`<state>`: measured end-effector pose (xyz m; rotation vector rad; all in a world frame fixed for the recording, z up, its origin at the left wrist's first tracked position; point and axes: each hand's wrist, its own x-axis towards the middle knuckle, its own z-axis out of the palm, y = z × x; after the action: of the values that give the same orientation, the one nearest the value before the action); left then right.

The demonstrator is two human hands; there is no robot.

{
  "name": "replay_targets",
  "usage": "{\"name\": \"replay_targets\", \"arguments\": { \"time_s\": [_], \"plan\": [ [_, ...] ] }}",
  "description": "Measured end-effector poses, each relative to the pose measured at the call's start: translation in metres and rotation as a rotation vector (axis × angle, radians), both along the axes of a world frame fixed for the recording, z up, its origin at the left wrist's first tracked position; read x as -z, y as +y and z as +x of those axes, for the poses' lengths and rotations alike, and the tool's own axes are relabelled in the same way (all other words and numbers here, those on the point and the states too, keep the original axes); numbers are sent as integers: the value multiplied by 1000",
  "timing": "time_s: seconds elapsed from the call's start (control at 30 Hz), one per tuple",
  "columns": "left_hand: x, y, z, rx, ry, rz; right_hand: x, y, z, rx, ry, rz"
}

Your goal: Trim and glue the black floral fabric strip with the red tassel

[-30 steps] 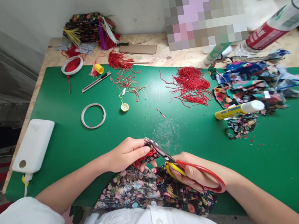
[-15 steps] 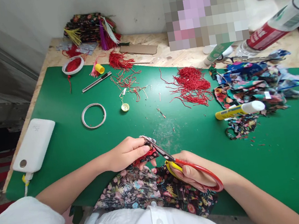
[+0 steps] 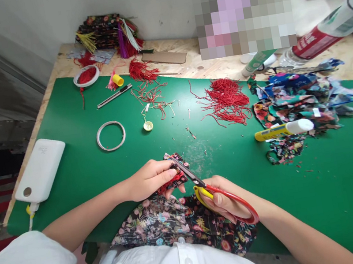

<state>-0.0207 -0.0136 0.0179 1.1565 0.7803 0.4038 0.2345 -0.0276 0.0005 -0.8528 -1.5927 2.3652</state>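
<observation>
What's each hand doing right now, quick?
Left hand: fingers closed, pinching a small flowered fabric piece.
Right hand: fingers closed through the handles of the scissors, blades at the fabric piece.

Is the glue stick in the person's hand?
No, the glue stick lies on the green mat by the fabric scraps, while the right hand holds the scissors.

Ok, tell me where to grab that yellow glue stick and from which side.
Take the glue stick across its yellow barrel, coming down from above. It lies flat and nearly level on the green mat, white cap to the right, fabric scraps crowding behind.
</observation>
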Motion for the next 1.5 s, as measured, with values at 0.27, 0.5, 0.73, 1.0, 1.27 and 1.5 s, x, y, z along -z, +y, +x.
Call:
{"name": "replay_targets", "arguments": {
  "time_s": [0.27, 0.5, 0.73, 1.0, 1.27, 1.5],
  "plan": [
    [2, 1, 6, -196, -134, -162, 1, -4, -6, 233, 29, -19],
    [1, 0, 10, -285, -137, -184, -1, -2, -9, 307, -47, 10],
    [2, -5, 15, -193, 13, -16, -14, 0, -20, 510, -251, 242],
    [2, -9, 16, 7, 233, 328, -6, -8, -26, 527, -203, 393],
    [1, -9, 14, 53, 174, 221, -1, -14, -24, 632, -269, 518],
    [7, -2, 14, -235, -46, -83, 0, -11, -19, 978, -244, 303]
  ]
}}
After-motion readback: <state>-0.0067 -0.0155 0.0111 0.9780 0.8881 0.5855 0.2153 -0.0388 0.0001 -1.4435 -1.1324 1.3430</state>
